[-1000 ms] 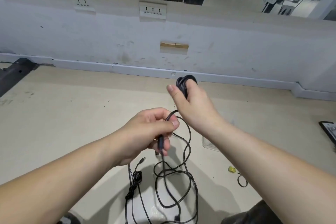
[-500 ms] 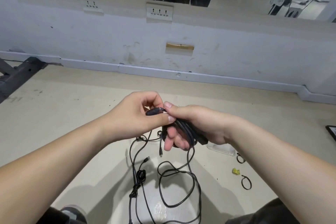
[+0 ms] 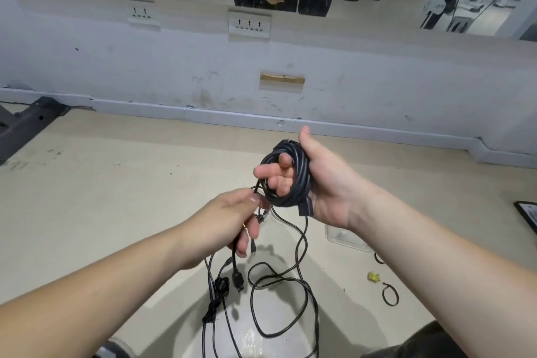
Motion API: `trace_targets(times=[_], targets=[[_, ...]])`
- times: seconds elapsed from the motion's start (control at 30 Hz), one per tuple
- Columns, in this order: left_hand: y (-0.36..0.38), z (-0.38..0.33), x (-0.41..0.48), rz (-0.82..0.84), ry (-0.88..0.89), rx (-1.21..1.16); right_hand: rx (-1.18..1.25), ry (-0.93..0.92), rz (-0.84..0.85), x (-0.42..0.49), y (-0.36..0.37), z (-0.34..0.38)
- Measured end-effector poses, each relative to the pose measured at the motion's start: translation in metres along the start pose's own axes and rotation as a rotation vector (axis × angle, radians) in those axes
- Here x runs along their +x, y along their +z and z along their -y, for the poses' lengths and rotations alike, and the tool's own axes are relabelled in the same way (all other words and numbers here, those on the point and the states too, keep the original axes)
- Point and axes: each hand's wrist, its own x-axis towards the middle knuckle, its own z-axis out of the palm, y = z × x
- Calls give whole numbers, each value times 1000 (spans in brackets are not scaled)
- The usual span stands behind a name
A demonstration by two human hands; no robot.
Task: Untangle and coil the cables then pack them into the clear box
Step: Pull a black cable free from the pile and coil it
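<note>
Plainly, the right grip (image 3: 319, 186) clenched the black coil (image 3: 300, 167), fingers (image 3: 268, 171) through its middle, while the left grip (image 3: 235, 221), just left, pinched loose cables (image 3: 263, 282) (tangle trailing to the floor (image 3: 116, 183)).

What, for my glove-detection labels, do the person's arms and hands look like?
Both are bare. The left hand and right hand wear no gloves, and no rings show. The left forearm and right forearm have no sleeves, watch or bands as far as the frame's edge. No marks or tattoos show.
</note>
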Motion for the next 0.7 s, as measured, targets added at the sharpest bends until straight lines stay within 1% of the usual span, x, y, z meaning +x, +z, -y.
trace_targets(times=[0.07, 0.17, 0.23, 0.33, 0.4, 0.47, 0.53, 0.6, 0.7], targets=[[9, 3, -2, 55, -50, 27, 15, -25, -1, 0, 0, 1], [20, 5, -6, 140, -71, 85, -27, -68, -41, 0, 3, -2], [23, 6, -8, 138, -78, 126, -78, -119, -96, 2, 4, -5], [22, 2, -8, 88, -40, 159, -194, -221, -203, 5, 5, -9], [18, -4, -9, 40, 40, 257, -370, -282, -287, 7, 6, -13], [12, -9, -8, -13, 162, 442, -544, -328, -333, 8, 6, -18], [5, -14, -8, -71, 297, 631, -660, -342, -346, 7, 5, -21], [-5, -21, -10, -132, 437, 799, -729, -322, -335, 7, 5, -23], [-19, -30, -14, -211, 650, 981, -692, -269, -249, 6, 6, -26]])
